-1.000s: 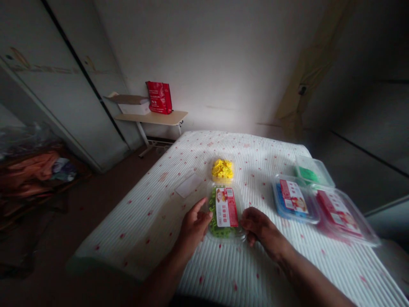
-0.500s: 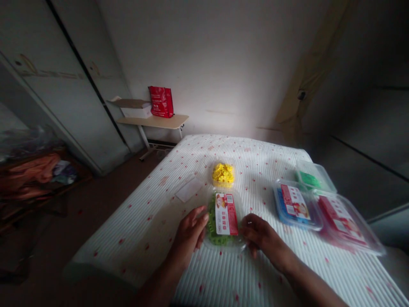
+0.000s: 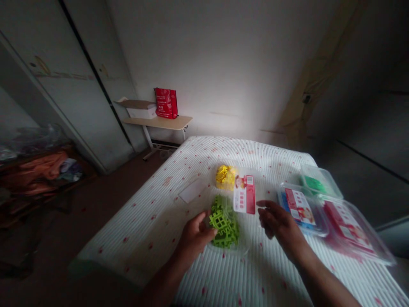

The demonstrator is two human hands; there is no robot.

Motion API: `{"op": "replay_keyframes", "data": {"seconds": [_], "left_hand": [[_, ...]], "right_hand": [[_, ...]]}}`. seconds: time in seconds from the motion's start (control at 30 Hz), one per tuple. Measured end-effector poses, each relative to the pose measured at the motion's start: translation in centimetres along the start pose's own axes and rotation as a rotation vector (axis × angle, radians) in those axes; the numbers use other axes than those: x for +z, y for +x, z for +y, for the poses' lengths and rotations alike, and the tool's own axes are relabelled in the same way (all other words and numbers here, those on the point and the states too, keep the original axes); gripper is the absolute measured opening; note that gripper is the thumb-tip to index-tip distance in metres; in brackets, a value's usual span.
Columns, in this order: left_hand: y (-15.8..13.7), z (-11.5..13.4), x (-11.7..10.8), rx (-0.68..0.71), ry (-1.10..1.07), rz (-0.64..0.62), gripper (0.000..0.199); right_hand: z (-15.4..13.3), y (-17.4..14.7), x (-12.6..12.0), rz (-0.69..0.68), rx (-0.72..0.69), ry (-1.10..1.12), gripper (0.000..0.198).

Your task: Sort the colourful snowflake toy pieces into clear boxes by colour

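Note:
A clear plastic box (image 3: 244, 246) on the bedspread holds several bright green interlocking plastic pieces (image 3: 223, 224). My left hand (image 3: 198, 232) grips its left rim, thumb over the edge. Above the box's far right side is a see-through lid with a red and white label (image 3: 244, 194), raised and tilted. My right hand (image 3: 278, 219) pinches the lid's right edge; the exact contact is hard to make out. Just behind stands a clear box of yellow pieces (image 3: 225, 177), partly overlapped by the lid. Beside it on the left lies a flat clear lid with a pale label (image 3: 192, 190).
Toward the right are labelled clear boxes with blue pieces (image 3: 298, 209) and red pieces (image 3: 348, 230), and one with green contents (image 3: 316, 183). A small table (image 3: 159, 122) by the wall bears a red bag (image 3: 166, 103) and a cardboard box (image 3: 140, 110).
The labelled lid has come off the box of green pieces and moved up and to the right with my right hand. My left hand stays at the box's left side.

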State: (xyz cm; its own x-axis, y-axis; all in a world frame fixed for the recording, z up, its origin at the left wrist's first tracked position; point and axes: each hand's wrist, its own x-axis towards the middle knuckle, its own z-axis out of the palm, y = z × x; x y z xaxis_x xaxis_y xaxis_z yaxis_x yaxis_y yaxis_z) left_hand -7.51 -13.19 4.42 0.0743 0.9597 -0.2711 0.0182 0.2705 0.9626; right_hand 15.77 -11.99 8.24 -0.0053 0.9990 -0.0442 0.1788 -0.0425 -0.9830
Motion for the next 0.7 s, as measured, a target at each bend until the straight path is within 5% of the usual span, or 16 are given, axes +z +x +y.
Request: {"op": "replay_keyframes", "data": {"seconds": [0.13, 0.27, 0.4, 0.7], "left_hand": [[0.4, 0.0, 0.1, -0.032, 0.068, 0.005, 0.063], [0.5, 0.0, -0.4, -0.024, 0.087, 0.037, 0.059], [0.2, 0.3, -1.6, -0.010, 0.067, 0.034, 0.055], [-0.3, 0.2, -5.3, -0.041, 0.150, -0.001, 0.063]], "right_hand": [[-1.1, 3.5, 1.2, 0.132, -0.104, 0.092, 0.040], [-0.7, 8.1, 2.5, 0.172, -0.050, 0.053, 0.027], [-0.1, 11.6, 3.3, 0.162, 0.082, -0.175, 0.012], [0.5, 15.4, 3.3, 0.033, 0.218, -0.436, 0.022]]}}
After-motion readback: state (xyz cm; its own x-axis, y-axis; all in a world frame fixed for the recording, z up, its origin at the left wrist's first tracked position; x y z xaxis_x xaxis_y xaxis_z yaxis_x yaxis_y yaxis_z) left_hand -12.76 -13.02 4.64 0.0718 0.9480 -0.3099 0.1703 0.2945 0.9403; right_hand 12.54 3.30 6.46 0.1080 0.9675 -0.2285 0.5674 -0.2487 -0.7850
